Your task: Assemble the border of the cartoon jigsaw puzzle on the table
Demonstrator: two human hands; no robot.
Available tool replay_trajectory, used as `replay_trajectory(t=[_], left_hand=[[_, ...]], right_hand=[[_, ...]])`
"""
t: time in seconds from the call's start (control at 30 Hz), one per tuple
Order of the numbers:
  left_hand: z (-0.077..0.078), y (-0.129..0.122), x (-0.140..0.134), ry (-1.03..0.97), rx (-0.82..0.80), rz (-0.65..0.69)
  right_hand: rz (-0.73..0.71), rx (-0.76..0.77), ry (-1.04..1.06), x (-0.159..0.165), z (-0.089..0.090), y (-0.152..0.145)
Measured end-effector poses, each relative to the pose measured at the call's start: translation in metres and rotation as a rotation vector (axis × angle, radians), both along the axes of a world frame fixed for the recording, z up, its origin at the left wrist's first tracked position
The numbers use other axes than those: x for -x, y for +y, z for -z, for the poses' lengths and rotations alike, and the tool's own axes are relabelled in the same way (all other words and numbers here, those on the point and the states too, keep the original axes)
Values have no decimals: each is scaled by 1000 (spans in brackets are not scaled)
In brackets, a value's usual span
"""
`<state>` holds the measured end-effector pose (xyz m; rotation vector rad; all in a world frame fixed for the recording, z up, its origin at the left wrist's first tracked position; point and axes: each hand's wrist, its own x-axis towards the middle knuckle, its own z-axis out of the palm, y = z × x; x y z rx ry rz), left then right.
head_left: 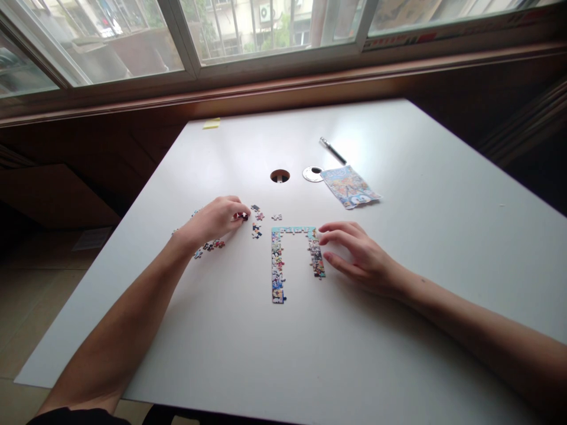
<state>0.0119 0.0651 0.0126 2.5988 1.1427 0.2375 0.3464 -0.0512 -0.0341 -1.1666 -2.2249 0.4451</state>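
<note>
A partly joined jigsaw puzzle (277, 260) lies flat on the white table, its joined pieces making a top edge and two sides, the left side longer. My right hand (354, 254) rests beside the right side, fingers apart and bent, fingertips close to the top right corner. Left of the puzzle, my left hand (218, 218) pinches a dark puzzle piece (241, 216) between thumb and fingers. Loose puzzle pieces (257, 230) lie just right of that hand, and one single piece (277, 217) sits above the top edge. More loose pieces (213, 244) are partly hidden under my left hand and wrist.
A crumpled picture sheet (351, 186) lies behind my right hand, touching a round silver cover (312, 173). A pen (333, 150) lies farther back. The table has a round hole (280, 176); a yellow sticky note (211, 123) is at its far left corner, below the window.
</note>
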Motion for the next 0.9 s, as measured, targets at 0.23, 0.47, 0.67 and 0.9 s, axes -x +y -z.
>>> replay_trajectory(t=[0.23, 0.47, 0.67, 0.9], left_hand=[[5, 2, 1, -37, -14, 17], [6, 2, 0, -87, -23, 38], [5, 1, -1, -97, -29, 55], [7, 3, 1, -100, -44, 83]], right_hand=[[-4, -6, 3, -1, 3, 1], [-5, 0, 0, -1, 2, 1], [-6, -8, 13, 0, 2, 1], [-7, -5, 13, 0, 1, 1]])
